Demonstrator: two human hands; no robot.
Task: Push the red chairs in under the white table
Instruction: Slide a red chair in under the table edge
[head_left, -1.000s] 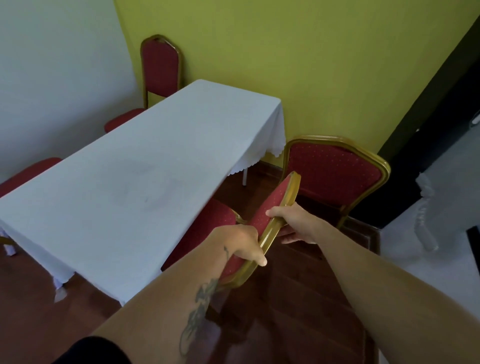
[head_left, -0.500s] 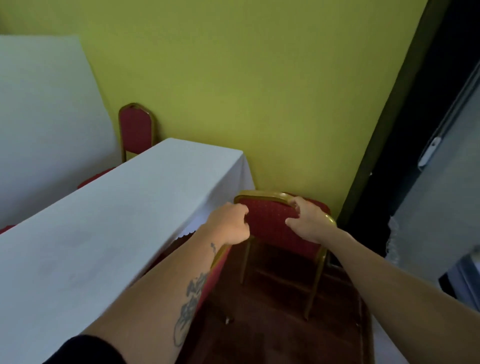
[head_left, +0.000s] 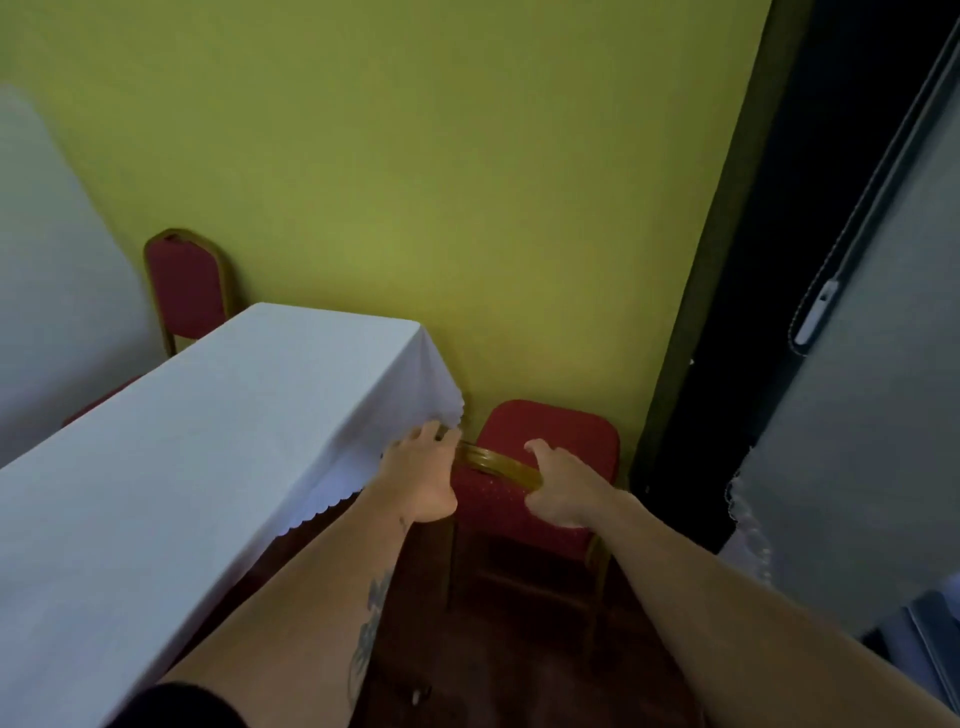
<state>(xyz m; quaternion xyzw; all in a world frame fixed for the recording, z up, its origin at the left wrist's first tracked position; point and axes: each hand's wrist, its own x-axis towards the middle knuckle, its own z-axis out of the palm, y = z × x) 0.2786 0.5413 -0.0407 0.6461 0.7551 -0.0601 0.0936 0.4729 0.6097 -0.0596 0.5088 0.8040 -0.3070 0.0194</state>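
Head view: a red chair (head_left: 540, 499) with a gold frame is seen just beyond the corner of the white table (head_left: 218, 441), beside the yellow-green wall (head_left: 415, 182). Its curved top rail is gripped by the left hand (head_left: 422, 480) and the right hand (head_left: 558, 486), set apart along it. A second red chair (head_left: 186, 291) stands at the table's far side.
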